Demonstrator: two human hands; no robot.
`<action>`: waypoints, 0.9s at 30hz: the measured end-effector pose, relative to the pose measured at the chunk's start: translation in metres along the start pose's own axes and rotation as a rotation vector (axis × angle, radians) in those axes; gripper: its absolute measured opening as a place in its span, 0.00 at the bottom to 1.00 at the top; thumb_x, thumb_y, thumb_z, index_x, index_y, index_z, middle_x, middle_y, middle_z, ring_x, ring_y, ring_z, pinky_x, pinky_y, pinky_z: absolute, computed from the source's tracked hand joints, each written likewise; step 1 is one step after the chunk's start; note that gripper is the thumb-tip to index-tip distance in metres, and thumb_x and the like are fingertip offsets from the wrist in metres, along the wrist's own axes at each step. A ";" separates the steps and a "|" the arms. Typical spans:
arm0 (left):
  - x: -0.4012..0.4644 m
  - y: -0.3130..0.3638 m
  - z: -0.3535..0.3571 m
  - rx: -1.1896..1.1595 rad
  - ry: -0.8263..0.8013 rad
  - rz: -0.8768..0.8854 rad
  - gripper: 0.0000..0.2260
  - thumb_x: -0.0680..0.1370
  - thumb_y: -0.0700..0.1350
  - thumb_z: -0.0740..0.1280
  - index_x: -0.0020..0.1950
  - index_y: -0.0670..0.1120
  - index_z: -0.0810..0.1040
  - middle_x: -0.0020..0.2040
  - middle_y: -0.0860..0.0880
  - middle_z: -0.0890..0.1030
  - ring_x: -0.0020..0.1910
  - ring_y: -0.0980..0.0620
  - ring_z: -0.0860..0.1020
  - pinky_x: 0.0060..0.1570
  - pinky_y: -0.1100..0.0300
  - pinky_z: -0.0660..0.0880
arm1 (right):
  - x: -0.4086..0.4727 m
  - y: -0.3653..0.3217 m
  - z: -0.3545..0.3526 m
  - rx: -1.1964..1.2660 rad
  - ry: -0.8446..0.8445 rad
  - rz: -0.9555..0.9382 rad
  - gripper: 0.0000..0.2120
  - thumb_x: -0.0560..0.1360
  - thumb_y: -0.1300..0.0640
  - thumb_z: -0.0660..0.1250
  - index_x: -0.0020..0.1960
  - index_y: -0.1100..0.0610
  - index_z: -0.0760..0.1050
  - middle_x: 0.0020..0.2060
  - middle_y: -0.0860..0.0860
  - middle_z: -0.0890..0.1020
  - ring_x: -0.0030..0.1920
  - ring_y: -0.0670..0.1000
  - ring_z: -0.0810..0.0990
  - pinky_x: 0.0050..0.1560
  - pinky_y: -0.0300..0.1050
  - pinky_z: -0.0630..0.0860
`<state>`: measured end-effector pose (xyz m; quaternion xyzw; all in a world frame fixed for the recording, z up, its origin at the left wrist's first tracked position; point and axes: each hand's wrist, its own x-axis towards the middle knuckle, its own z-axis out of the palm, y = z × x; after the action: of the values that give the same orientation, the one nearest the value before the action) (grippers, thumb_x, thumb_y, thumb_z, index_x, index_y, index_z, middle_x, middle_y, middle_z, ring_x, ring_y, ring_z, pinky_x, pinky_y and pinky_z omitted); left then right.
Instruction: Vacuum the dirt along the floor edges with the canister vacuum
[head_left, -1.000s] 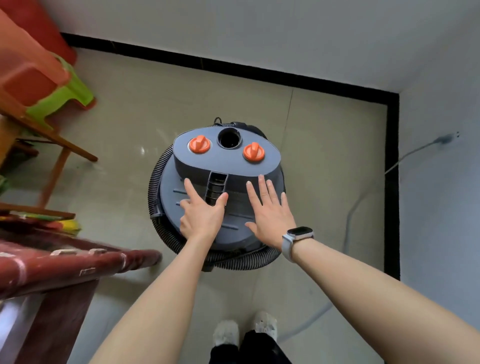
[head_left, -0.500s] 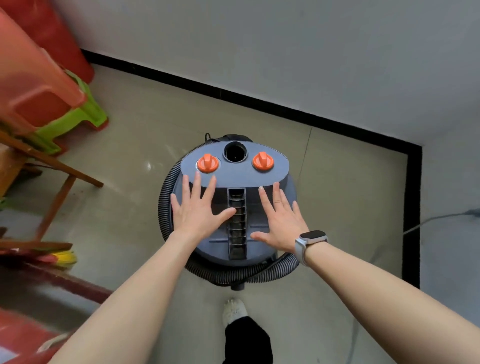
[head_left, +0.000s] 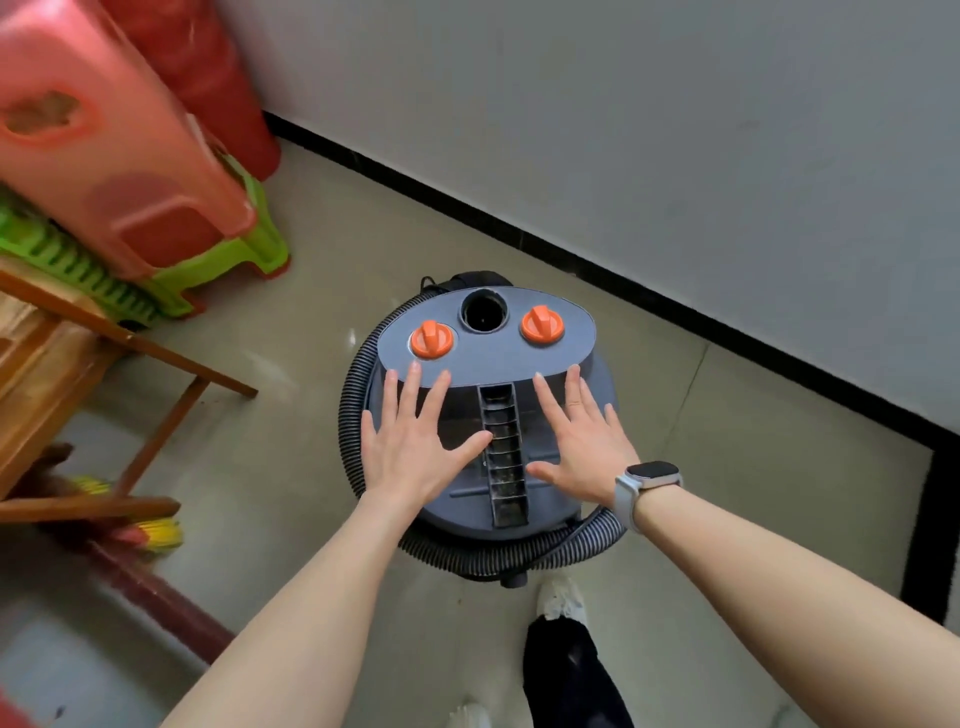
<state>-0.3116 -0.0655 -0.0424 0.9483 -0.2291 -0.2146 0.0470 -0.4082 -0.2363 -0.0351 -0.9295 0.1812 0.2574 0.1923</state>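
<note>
A grey canister vacuum (head_left: 488, 358) stands on the beige tiled floor near the wall. Its lid carries two orange knobs (head_left: 431, 339) and a round black opening between them. A ribbed black hose (head_left: 358, 374) is coiled round its body. My left hand (head_left: 415, 441) lies flat on the left of the lid, fingers spread. My right hand (head_left: 576, 441), with a watch on the wrist, lies flat on the right side. A slotted carry handle runs between the two hands.
A black skirting strip (head_left: 571, 260) runs along the white wall and turns at the corner on the right. Stacked red and green plastic stools (head_left: 156, 208) and a wooden frame (head_left: 156, 353) stand at the left. My foot (head_left: 561, 597) is just behind the vacuum.
The vacuum and both flat hands have shifted forward toward the wall and the stools. The left hand's fingers have spread wider; the camera has turned left.
</note>
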 end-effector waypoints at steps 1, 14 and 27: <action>0.011 0.000 -0.005 -0.010 0.008 -0.026 0.39 0.72 0.73 0.53 0.77 0.59 0.45 0.78 0.53 0.39 0.76 0.51 0.35 0.74 0.43 0.47 | 0.014 -0.001 -0.011 -0.022 -0.007 -0.025 0.48 0.75 0.41 0.65 0.75 0.46 0.29 0.74 0.58 0.31 0.76 0.55 0.35 0.75 0.59 0.44; 0.146 -0.049 -0.060 -0.194 0.152 -0.313 0.40 0.71 0.73 0.52 0.77 0.57 0.44 0.78 0.50 0.41 0.76 0.47 0.36 0.74 0.45 0.49 | 0.204 -0.063 -0.117 -0.306 0.018 -0.267 0.40 0.78 0.41 0.59 0.76 0.44 0.33 0.76 0.57 0.36 0.76 0.60 0.39 0.75 0.58 0.47; 0.268 -0.143 -0.140 -0.249 0.129 -0.484 0.41 0.71 0.73 0.54 0.77 0.57 0.44 0.78 0.51 0.40 0.76 0.48 0.35 0.73 0.42 0.49 | 0.369 -0.183 -0.205 -0.377 -0.123 -0.485 0.42 0.76 0.36 0.60 0.77 0.44 0.36 0.76 0.51 0.35 0.75 0.58 0.32 0.75 0.56 0.46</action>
<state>0.0229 -0.0614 -0.0456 0.9740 0.0356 -0.1852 0.1252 0.0514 -0.2590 -0.0266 -0.9476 -0.1087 0.2888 0.0829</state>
